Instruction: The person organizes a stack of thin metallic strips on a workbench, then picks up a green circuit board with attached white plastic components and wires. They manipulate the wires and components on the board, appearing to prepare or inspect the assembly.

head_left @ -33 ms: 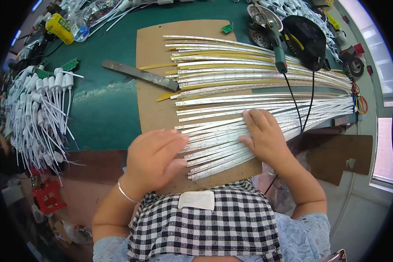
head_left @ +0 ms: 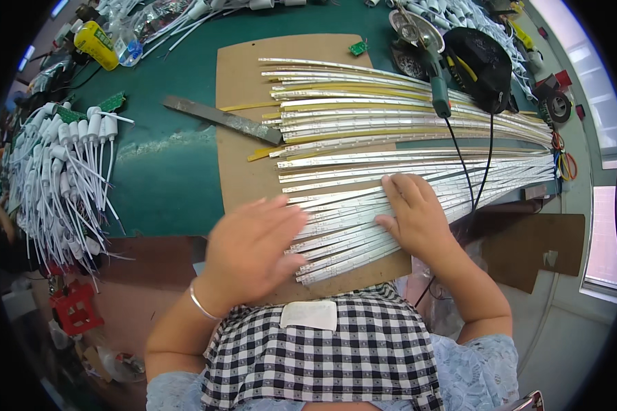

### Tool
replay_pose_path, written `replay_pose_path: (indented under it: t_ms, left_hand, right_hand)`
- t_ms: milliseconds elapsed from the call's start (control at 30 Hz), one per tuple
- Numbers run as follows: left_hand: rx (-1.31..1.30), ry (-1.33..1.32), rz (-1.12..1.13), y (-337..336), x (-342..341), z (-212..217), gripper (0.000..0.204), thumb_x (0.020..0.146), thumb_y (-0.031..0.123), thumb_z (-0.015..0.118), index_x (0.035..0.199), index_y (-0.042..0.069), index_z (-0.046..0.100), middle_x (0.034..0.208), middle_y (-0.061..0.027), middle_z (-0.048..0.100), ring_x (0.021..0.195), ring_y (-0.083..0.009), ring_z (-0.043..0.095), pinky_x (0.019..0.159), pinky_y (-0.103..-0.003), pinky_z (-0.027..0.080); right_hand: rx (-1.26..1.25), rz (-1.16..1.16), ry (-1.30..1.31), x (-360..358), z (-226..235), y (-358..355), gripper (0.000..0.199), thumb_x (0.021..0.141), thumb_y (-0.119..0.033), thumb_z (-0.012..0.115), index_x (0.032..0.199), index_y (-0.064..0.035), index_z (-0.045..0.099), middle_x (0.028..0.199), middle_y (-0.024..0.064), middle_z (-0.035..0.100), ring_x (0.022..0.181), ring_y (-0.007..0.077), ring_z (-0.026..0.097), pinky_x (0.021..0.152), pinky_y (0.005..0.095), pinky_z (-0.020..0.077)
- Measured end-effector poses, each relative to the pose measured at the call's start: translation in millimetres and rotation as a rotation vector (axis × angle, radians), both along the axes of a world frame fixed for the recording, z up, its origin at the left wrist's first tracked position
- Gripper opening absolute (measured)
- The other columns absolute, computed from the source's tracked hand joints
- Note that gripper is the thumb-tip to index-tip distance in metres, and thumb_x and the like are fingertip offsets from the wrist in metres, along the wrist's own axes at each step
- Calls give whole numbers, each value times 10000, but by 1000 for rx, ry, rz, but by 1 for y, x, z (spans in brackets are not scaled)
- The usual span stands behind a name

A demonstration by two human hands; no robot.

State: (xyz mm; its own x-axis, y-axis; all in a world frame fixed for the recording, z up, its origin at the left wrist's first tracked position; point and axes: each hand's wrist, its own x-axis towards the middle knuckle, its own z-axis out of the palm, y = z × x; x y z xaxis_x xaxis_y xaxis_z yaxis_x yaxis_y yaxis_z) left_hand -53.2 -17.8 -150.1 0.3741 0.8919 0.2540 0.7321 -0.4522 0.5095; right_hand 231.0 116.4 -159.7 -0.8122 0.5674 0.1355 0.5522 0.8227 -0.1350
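Shifting unclenched left hand (head_left: pixel 253 248) slightly rightward at ends of white strips (head_left: pixel 346 236); resting right hand (head_left: pixel 418 214) loosely atop, grasping nothing; ideally pressing lightly, keeping strips unbent.

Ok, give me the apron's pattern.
The apron has black-and-white checks, best seen in the head view.

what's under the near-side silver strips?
Brown board shows past the left ends of the strips and along their near edge; green tabletop shows beyond the board. Directly beneath is covered. The right hand and left hand hide some strips too.
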Motion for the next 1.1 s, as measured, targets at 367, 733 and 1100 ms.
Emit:
replay_pose_path:
  t_ms: [367, 733, 1100]
  left_hand:
    - [-130, 314, 72, 22, 41, -13, 821, 866, 588, 478, 1402, -28, 389, 1488, -189, 347, 1394, -341, 302, 1141, -466, 232]
    - [-153, 274, 75, 19, 41, -11, 813, 836, 557, 541, 1400, -12, 401, 1498, -179, 337, 1406, -317, 292, 1152, -448, 216]
    - [-184, 109, 76, 18, 38, -13, 780, 833, 467, 614, 1405, -14, 393, 1499, -186, 335, 1410, -325, 283, 1157, -459, 200]
  right_hand:
    - [51, 36, 107, -16, 14, 13, 481, 790, -262, 691, 1195, -26, 586, 1164, 105, 576, 1090, 296, 533, 932, 414, 437]
    - [31, 44, 58, -35, 5, 45, 130, 733, -27, 573, 859, -38, 546, 880, 92, 543, 851, 279, 568, 727, 373, 497]
    - [111, 157, 102, -28, 10, 34, 159, 711, -39, 630, 869, -38, 616, 877, 79, 578, 855, 257, 571, 765, 368, 488]
